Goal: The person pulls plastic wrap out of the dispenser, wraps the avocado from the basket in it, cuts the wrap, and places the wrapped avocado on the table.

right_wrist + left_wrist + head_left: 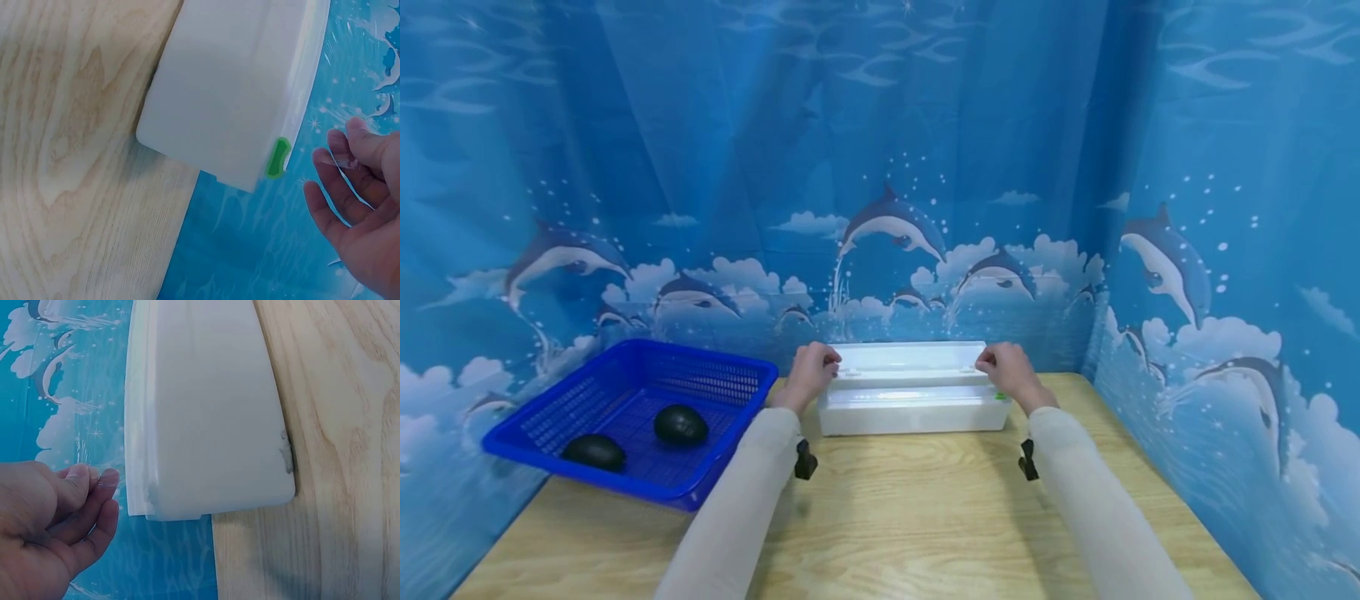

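Observation:
A long white cling film dispenser lies crosswise on the table with its lid raised at the back. Thin clear cling film shows as faint glints between the fingertips. My left hand is just beyond the dispenser's left end, pinching the film between thumb and fingers. At the opposite end, my right hand pinches the film too, its other fingers loosely bent. A green slider sits on the dispenser's right end. How far the film extends is hard to see.
To the left stands a blue plastic basket holding two dark oval fruits, like avocados. The wooden table runs up to a blue dolphin-print curtain behind and at the sides.

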{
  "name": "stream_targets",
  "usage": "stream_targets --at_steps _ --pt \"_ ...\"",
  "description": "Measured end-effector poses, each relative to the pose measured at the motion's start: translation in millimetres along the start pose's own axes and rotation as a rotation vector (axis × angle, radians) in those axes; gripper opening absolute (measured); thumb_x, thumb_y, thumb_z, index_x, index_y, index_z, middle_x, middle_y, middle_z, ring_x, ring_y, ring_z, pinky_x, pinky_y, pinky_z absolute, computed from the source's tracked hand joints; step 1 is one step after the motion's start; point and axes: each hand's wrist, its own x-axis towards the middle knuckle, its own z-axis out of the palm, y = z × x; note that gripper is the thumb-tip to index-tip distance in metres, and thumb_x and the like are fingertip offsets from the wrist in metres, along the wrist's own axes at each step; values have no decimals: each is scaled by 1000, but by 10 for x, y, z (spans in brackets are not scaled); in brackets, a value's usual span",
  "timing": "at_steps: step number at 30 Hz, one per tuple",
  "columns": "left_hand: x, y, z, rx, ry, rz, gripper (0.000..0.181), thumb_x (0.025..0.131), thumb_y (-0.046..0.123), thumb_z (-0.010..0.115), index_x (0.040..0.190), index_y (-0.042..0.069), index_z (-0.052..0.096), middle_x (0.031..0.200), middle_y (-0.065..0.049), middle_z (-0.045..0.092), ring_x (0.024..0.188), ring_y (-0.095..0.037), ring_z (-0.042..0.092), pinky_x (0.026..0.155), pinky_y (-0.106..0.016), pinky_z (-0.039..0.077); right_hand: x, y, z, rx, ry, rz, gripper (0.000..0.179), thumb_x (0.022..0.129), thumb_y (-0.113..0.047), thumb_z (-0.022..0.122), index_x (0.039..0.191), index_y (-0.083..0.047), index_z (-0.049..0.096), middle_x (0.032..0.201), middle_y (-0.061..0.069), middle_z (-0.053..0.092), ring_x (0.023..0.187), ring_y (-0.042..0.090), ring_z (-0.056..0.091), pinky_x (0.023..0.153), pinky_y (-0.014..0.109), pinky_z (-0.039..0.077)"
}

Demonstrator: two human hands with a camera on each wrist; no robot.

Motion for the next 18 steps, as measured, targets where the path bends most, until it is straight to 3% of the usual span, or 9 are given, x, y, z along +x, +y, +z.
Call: stream_targets --at_steps 8,13,18 --pt "-11 19 -82 -38 -26 9 16 104 3 58 109 -2 72 105 -16 74 94 -26 74 88 -42 63 -4 27 -47 47 5 -20 18 105 -12 58 105 3 68 100 20 71 89 28 66 78 42 58" --pt "-15 63 -143 -57 -55 15 18 105 3 55 112 -3 69 106 -17 72 98 -28 72 89 -41 62 -14 35 -116 106 5 -50 17 106 -12 56 104 2 66 103 21 70 93 30 67 84 46 58" --pt "-34 114 -204 -107 -83 -23 19 105 3 53 117 -2 66 112 -17 70 106 -30 71 93 -43 61 -21 47 -154 160 15 -64 18 106 -12 55 107 3 64 105 21 70 97 32 67 88 49 58"
